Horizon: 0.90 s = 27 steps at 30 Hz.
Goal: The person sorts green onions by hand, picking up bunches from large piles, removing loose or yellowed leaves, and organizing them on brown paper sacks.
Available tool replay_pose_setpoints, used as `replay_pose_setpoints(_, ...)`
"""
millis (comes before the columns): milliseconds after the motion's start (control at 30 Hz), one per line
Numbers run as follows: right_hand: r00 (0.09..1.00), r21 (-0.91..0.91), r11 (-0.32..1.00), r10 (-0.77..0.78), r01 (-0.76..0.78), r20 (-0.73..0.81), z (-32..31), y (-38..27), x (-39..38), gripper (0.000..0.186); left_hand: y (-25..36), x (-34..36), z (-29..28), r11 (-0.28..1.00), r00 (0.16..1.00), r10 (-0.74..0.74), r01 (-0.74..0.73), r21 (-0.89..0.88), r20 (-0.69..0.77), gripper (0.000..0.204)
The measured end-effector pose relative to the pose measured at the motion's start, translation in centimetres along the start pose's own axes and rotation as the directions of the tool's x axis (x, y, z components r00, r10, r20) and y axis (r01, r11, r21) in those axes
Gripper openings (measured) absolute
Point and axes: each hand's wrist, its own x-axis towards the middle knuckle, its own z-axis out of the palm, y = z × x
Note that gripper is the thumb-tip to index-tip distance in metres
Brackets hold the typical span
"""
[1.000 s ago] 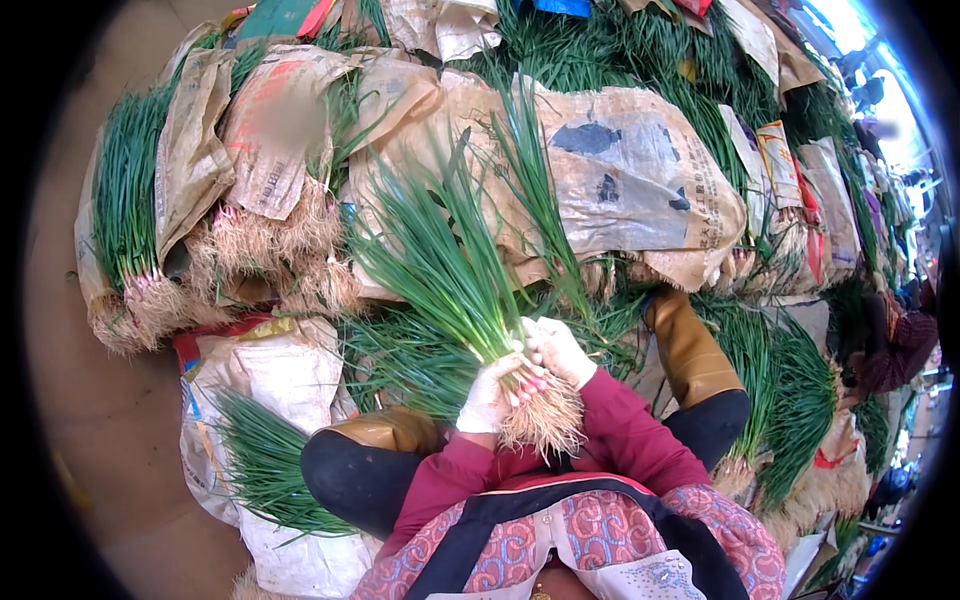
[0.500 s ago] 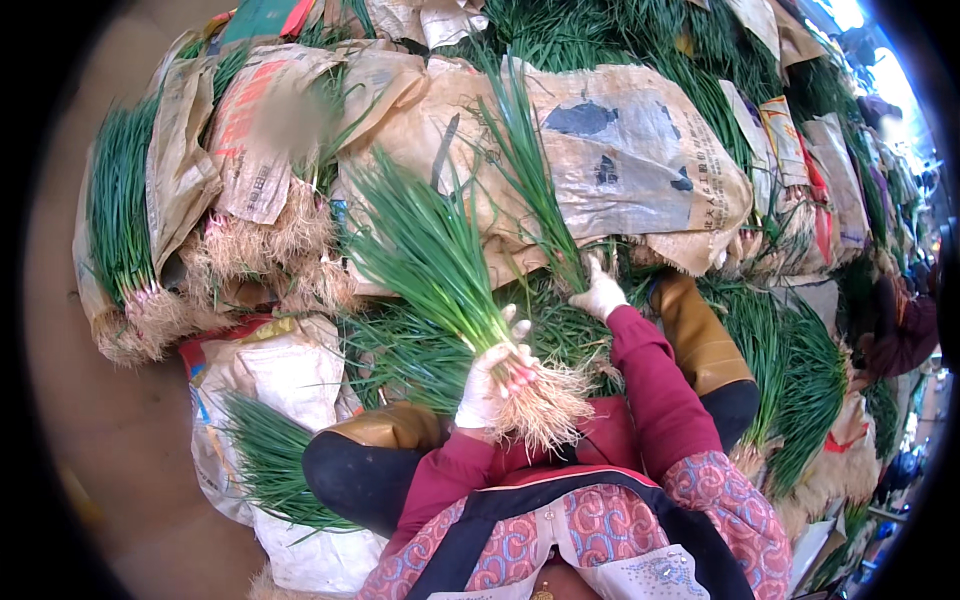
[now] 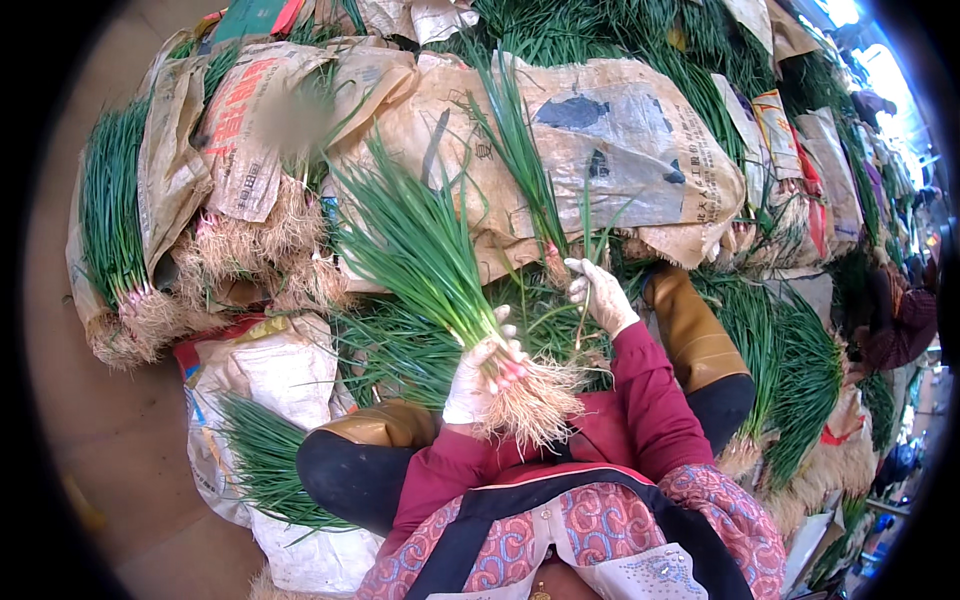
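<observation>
Floor: brown, curving down the left side of my view.
Stacks behind: heaped greens fill the top, sacks tucked among them.
Tan sack: spread in front of me, worn, with dark patches, covering part of the pile.
Big bunch: green onions above my lap, long leaves fanning up and to my left over the sack's edge, pinkish bulbs and pale shaggy roots toward my body.
My left hand: in a white glove, fingers wrapped around the big bunch just above its bulbs.
My right hand: gloved too, up near the sack's lower edge, fingers pinching what looks like one slender stalk, though it is thin and blurry enough that there may be more than one.
Smaller bunch: lying on the tan sack, leaves pointing away, its roots just beside my right fingertips; whether they touch, I cannot tell.
Between my knees: loose greens, tangled, below the big bunch's leaves.
My legs: bent outward, mustard-coloured boots on both sides.
To my left: a white sack with a pile of green leaves over it; farther up, root-out bundles partly wrapped in sacking.
To my right: more long greens laid out beyond my boot, and another person in dark red near the bright edge.
</observation>
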Motion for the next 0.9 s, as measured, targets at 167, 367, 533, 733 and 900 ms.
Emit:
replay_pose_setpoints(167,0.944,-0.784,0.585,0.091,0.207,0.317,3.5,2.0,-3.3,0.03,0.4,-0.2,-0.3,0.993,0.997,0.029,-0.021,-0.118,0.066,0.05)
replay_pose_setpoints(367,0.952,-0.648,0.713,-0.096,0.27,0.291,4.3,0.6,-3.1,0.03,0.9,-0.6,-0.6,1.0,1.0,0.005,-0.004,0.027,-0.028,0.048)
replay_pose_setpoints(533,0.938,-0.682,0.727,-0.176,-0.08,-0.298,-2.1,4.8,8.1,0.036,0.2,-0.5,-0.5,0.999,0.996,0.02,-0.017,0.039,-0.088,0.047)
replay_pose_setpoints(733,0.963,-0.516,0.855,-0.088,-0.059,-0.256,-3.4,7.6,10.4,0.015,0.3,0.0,-1.2,0.997,0.993,-0.014,0.023,0.078,-0.117,0.047)
replay_pose_setpoints(900,0.985,-0.349,0.936,-0.09,0.035,-0.144,1.0,-1.6,2.2,0.012,0.1,0.4,-1.2,0.996,0.995,-0.065,0.071,0.063,-0.082,0.043)
